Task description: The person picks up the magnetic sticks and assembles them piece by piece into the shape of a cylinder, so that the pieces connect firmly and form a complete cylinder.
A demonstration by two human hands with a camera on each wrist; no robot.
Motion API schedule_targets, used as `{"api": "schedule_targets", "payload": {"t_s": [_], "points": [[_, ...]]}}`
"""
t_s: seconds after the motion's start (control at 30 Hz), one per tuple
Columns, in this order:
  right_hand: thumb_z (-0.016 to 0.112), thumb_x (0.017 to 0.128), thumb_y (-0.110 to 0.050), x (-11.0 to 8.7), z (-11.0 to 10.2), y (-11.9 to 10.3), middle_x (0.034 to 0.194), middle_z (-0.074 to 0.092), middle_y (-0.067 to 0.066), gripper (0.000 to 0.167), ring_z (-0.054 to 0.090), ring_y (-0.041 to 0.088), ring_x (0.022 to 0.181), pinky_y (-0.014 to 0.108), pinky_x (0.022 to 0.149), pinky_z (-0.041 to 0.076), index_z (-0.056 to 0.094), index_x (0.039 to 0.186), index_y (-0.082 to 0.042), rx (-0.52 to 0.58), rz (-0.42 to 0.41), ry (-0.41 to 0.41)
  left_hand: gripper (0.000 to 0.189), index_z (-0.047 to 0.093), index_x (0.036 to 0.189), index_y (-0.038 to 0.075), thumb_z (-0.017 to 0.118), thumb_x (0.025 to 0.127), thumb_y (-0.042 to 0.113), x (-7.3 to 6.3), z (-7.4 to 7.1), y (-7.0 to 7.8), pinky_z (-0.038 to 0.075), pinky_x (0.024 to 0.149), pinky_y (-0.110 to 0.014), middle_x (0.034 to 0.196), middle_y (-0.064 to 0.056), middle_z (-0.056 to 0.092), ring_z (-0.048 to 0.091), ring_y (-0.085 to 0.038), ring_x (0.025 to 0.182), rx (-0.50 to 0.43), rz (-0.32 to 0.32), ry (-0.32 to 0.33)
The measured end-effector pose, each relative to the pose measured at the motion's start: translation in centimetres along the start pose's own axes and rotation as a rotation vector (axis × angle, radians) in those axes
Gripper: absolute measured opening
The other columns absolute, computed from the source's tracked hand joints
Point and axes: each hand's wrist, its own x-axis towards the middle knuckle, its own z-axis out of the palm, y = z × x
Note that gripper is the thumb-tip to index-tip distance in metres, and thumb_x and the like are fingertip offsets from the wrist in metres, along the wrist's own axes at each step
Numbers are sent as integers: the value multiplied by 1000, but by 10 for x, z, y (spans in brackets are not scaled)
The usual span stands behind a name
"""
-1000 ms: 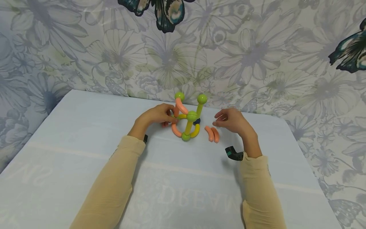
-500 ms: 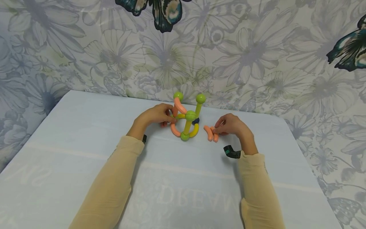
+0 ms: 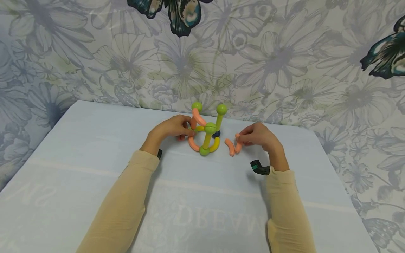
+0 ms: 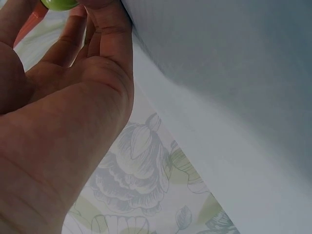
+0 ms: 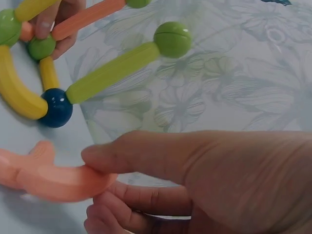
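Observation:
A toy frame of balls and rods stands near the table's back edge, with a green ball [image 3: 210, 128] on an upright yellow-green rod [image 3: 207, 141]. Its base ring joins orange and yellow curved rods [image 5: 19, 95] through green balls and a dark blue ball [image 5: 56, 107]. At the ring's left side, my left hand [image 3: 171, 127] holds a green ball [image 5: 41, 47] between thumb and fingers. To the right of the frame, my right hand [image 3: 258, 135] pinches one end of an orange curved rod [image 5: 66, 184]. A second orange curved rod [image 3: 230, 147] lies beside it, touching or nearly touching.
A white table [image 3: 202, 189] with faint lettering lies under both forearms. Behind it rises a wall [image 3: 269, 63] with a flower pattern and dark butterfly decorations [image 3: 185, 15]. A black wrist camera [image 3: 260, 168] sticks out from the right wrist.
My right hand has come down to the orange curved rods and taken hold of the right one, now tipped upward at its far end. My left hand stays at the frame.

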Motion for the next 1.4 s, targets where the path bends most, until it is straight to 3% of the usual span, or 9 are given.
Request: {"api": "schedule_targets", "payload": {"t_s": [0.2,0.37,0.5,0.73,0.9,1.13,1.4], "points": [[79,95,-34,-4,-7,-3,136,68,15,50,73,32,115,47,112,51,71,130,0,121,-72,-45,28,64,117,8,77,97,23,0,0,0,54,66,-31,89,-9,61,62,-21,67,7,0,-1],[76,99,-29,-4,-6,-5,115,78,11,48,77,22,107,37,98,59,68,130,7,288,-162,-98,29,64,118,7,77,97,23,0,0,0,54,67,-31,88,-8,60,62,-21,67,12,-1,-2],[71,103,-27,-4,-4,-9,100,82,8,49,77,19,107,34,95,60,65,130,13,422,-222,-132,28,64,117,7,77,97,22,-1,0,0,54,65,-31,87,-8,60,61,-21,66,8,8,4],[71,103,-27,-9,5,-26,99,81,8,34,78,20,100,33,96,59,75,117,3,634,-248,-112,27,64,116,7,76,97,21,0,1,-2,54,65,-31,86,-8,60,61,-21,66,8,15,6],[72,102,-27,-15,14,-40,99,80,7,35,78,20,97,31,94,59,76,116,5,707,-242,-67,27,64,116,7,77,97,21,1,0,-2,54,64,-31,86,-8,59,62,-21,65,2,18,10],[72,102,-22,-18,29,-55,98,79,9,49,79,21,93,29,86,62,64,131,16,798,-248,-19,28,64,116,7,77,97,22,0,0,0,55,65,-31,88,-8,60,62,-22,66,-4,8,8],[72,102,-21,-20,33,-59,97,78,8,49,79,20,90,30,84,62,62,133,16,798,-251,-1,28,65,116,7,77,97,23,0,0,0,54,66,-31,88,-9,61,63,-22,67,-2,12,3]]}}
